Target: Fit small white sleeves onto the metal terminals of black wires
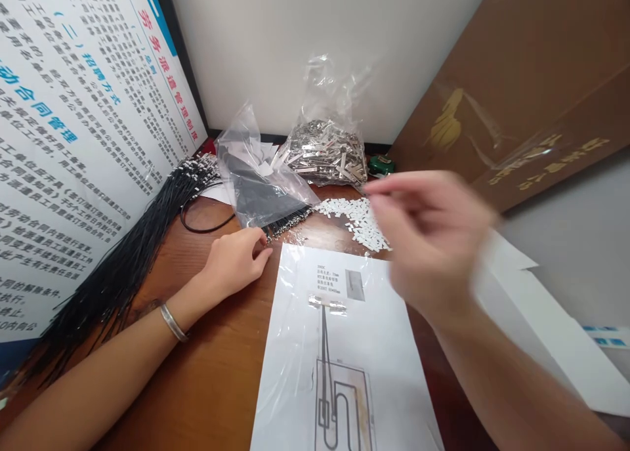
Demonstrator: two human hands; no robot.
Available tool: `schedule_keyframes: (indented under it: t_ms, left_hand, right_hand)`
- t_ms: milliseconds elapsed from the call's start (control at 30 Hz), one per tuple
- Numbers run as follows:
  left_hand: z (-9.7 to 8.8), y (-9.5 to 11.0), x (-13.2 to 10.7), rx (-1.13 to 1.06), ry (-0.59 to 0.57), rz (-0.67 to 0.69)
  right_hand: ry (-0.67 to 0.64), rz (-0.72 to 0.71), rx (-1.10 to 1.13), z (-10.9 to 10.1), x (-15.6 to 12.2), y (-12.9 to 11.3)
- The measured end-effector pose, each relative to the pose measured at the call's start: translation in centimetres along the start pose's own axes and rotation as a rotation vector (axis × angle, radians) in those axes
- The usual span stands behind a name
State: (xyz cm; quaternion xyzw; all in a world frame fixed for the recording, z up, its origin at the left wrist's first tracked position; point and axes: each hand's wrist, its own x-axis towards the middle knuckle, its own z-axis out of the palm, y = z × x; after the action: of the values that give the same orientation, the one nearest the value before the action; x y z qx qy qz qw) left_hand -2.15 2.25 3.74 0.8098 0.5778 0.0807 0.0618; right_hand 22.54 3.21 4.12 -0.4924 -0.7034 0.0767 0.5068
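My left hand [235,259] rests on the wooden table [207,372], its fingers pinched at the ends of a bundle of black wires [288,222] that pokes out of a clear plastic bag [256,175]. My right hand [428,241] hovers above the table, blurred by motion, with fingers curled near a heap of small white plastic pieces [357,218]. What it holds, if anything, is smeared. A clear bag of shiny metal clips [327,152] stands behind the heap. A laminated sheet with a wiring picture [339,359] lies in front of me.
A large bundle of black wires [128,260] lies along the left against a printed poster board [73,129]. A brown cardboard box [522,96] leans at the right. White paper sheets [541,333] lie at the right. A small green object [380,165] sits by the wall.
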Motion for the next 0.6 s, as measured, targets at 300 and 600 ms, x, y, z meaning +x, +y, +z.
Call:
schedule_keyframes:
  t_ms: [300,600]
  left_hand:
    - [1.3,0.3,-0.2,0.002,-0.022,-0.077]
    - [1.8,-0.1,0.2,0.01,-0.002,-0.101]
  right_hand:
    - [-0.218,0.239,-0.619,3.3,-0.3,4.3]
    - [-0.297,0.29,-0.63,4.2,-0.6,4.3]
